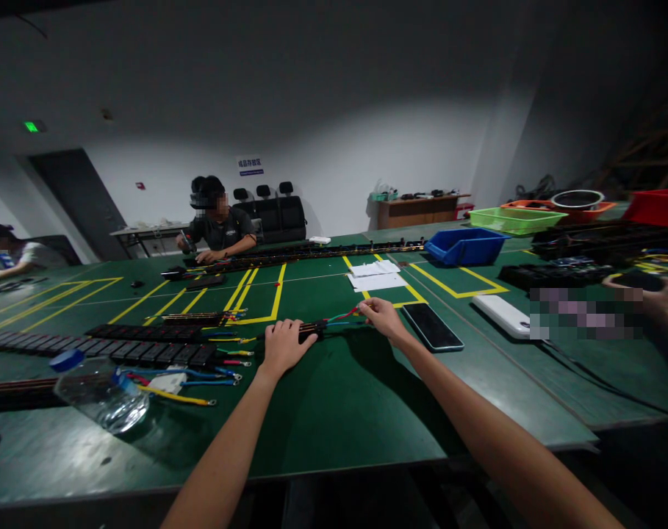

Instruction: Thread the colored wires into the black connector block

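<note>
The left hand (283,348) covers part of the black piece (311,330), so that part cannot be seen. The right hand (382,317) hides some of the colored wires (342,319), and their tips are too small to make out. Both arms run off the bottom edge. On the left, the long black strip (146,351) and a person (30,257) are cut off by the edge. Across the table (334,411), the thing in another person's hand (186,242) is too small to tell. At the right, blurry squares (587,314) hide something, and the red bin (661,208) is cut off.
</note>
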A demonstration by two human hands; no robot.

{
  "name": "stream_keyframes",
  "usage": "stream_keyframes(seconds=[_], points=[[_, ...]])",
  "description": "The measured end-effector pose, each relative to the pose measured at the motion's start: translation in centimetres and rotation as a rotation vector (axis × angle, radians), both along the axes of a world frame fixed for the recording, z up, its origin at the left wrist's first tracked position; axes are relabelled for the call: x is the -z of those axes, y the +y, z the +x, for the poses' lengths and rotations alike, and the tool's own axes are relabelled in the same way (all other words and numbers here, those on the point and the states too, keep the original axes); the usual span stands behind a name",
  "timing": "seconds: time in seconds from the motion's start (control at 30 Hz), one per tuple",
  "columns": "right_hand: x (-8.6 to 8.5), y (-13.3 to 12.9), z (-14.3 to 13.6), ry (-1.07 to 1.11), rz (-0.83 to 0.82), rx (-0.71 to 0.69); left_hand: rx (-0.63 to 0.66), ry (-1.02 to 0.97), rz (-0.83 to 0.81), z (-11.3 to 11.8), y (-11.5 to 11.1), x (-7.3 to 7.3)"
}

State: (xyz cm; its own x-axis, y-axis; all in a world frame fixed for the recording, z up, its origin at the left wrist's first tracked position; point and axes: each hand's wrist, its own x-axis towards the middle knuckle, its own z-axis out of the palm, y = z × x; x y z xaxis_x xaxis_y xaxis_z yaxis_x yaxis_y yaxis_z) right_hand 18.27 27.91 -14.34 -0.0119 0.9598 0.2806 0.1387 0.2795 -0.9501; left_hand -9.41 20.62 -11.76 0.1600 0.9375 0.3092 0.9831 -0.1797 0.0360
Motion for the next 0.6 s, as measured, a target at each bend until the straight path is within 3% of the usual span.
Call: stream_keyframes(seconds=[0.27, 0.43, 0.6], points=[[0.31, 0.49, 0.37, -0.072, 0.009, -0.016, 0.005, -0.016, -0.017, -0.13, 0.12, 0.1], [0.75, 0.54, 0.48, -0.206, -0.013, 0.079, 0.005, -0.007, -0.033, -0.05, 0.04, -0.07], [0.47, 0.46, 0.59, -0.257, -0.03, 0.066, 0.005, -0.001, -0.032, 0.01, -0.08, -0.19]])
